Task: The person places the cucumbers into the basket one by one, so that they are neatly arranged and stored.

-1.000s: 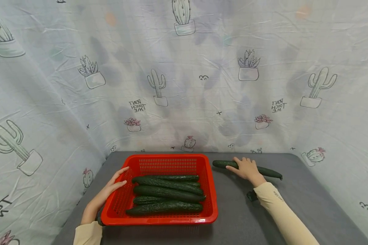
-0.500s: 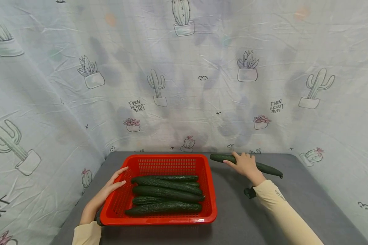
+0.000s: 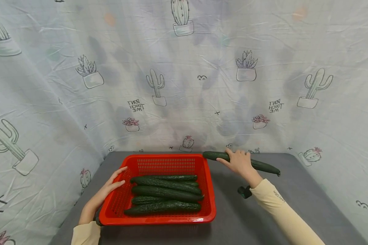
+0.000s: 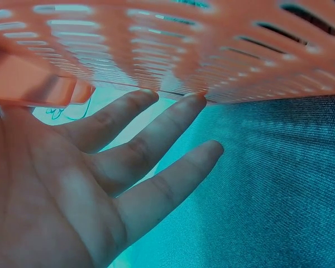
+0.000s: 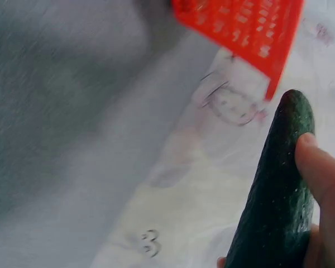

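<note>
A dark green cucumber (image 3: 263, 166) hangs tilted at the right of the head view, its left tip level with the basket's back right corner. My right hand (image 3: 240, 162) grips it around the middle; in the right wrist view the thumb (image 5: 318, 162) presses along its side. The red plastic basket (image 3: 156, 220) holds several more cucumbers (image 3: 168, 193) lying side by side. At its left rim, my left hand (image 3: 102, 192) holds on, with some fingers over the edge. The left wrist view shows other fingers (image 4: 167, 190) stretched outside, against or close to the perforated wall.
A dark grey table (image 3: 233, 217) bears the basket. Behind and at both sides hangs a pale curtain (image 3: 184, 112) printed with cacti. A small black device (image 3: 244, 192) sits under the right wrist.
My right hand has lifted the cucumber off the table and carried it a little left, towards the basket. The left hand and the basket have stayed in place.
</note>
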Available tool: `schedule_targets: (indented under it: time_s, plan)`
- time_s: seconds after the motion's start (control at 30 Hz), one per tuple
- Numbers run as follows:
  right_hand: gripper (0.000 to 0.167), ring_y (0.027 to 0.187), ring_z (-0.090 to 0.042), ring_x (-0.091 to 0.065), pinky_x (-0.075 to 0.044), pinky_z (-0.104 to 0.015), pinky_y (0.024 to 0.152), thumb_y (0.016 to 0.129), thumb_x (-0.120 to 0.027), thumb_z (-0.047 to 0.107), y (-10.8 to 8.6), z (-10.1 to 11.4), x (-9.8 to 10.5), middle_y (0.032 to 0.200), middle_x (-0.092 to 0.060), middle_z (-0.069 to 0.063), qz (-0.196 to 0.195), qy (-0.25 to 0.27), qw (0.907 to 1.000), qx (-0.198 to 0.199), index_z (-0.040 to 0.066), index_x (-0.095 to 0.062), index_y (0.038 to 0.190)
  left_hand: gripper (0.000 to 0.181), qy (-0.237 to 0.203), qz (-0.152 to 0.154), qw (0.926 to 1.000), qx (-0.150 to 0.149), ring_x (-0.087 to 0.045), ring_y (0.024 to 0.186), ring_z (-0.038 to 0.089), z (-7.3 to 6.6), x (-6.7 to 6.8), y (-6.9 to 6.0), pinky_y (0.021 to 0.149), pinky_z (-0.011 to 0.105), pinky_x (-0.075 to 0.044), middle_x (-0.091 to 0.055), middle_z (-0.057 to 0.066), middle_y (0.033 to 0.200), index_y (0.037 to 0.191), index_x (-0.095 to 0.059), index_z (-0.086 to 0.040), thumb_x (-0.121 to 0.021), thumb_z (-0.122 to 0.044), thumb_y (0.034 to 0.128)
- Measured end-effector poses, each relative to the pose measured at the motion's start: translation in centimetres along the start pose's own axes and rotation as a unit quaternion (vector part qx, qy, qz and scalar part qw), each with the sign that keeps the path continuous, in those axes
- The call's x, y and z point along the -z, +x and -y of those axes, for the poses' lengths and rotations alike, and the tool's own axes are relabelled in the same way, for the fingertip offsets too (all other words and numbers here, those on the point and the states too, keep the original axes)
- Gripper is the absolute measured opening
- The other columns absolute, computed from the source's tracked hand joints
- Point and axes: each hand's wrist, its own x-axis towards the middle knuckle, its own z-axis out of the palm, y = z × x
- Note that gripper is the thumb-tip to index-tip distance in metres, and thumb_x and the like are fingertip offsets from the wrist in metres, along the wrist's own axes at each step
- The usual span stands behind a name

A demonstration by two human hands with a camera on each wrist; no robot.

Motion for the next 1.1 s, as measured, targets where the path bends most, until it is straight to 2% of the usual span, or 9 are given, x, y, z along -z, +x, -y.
schedule_targets:
  time_s: [0.17,0.4,0.67,0.93,1.1]
  plan:
    - [0.068,0.093,-0.043,-0.050,-0.036,-0.056,0.074,0.084,-0.046,0.066,-0.9,1.8,1.2,0.102,-0.055,-0.026,-0.014,-0.002,0.9999,0.008,0.015,-0.052,0.127,0.056,0.000,-0.003,0.9999,0.011,-0.004,0.137,0.037,-0.1,0.0,0.0,0.100,0.064,-0.023,0.000,0.010,0.154,0.148,-0.015,-0.021,-0.040,-0.029,0.0985]
    - [0.066,0.086,-0.039,-0.050,-0.036,-0.051,0.071,0.083,-0.047,0.066,-2.4,4.5,2.7,0.097,-0.055,-0.022,-0.028,-0.015,0.9988,0.036,0.018,-0.051,0.128,0.056,0.004,-0.004,0.9999,0.009,0.000,0.138,0.038,-0.1,0.1,0.0,0.099,0.067,-0.017,0.002,0.011,0.154,0.148,-0.015,-0.020,-0.040,-0.028,0.0985]
    - [0.068,0.083,-0.031,-0.046,-0.034,-0.045,0.069,0.083,-0.041,0.070,-4.0,7.3,3.6,0.097,-0.053,-0.017,-0.004,-0.016,0.9986,0.051,0.023,-0.049,0.131,0.056,-0.009,-0.004,0.9999,0.012,0.002,0.138,0.038,0.0,-0.1,-0.1,0.100,0.068,-0.015,0.003,0.010,0.154,0.148,-0.015,-0.020,-0.040,-0.028,0.0991]
    - [0.063,0.079,-0.028,-0.044,-0.033,-0.043,0.068,0.082,-0.044,0.069,-5.4,10.1,3.6,0.089,-0.051,-0.012,-0.007,-0.019,0.9971,0.074,0.025,-0.051,0.125,0.056,-0.009,-0.001,0.9999,0.009,-0.001,0.137,0.038,0.0,-0.1,-0.1,0.099,0.067,-0.019,0.003,0.011,0.154,0.148,-0.015,-0.020,-0.039,-0.028,0.0991]
    - [0.063,0.080,-0.027,-0.043,-0.034,-0.043,0.069,0.081,-0.044,0.070,-6.0,11.7,3.4,0.094,-0.051,-0.013,0.012,-0.010,0.9963,0.085,0.025,-0.051,0.125,0.055,0.000,0.000,1.0000,0.004,0.003,0.138,0.039,-0.1,-0.1,-0.1,0.098,0.069,-0.015,0.003,0.010,0.154,0.149,-0.015,-0.021,-0.039,-0.028,0.0993]
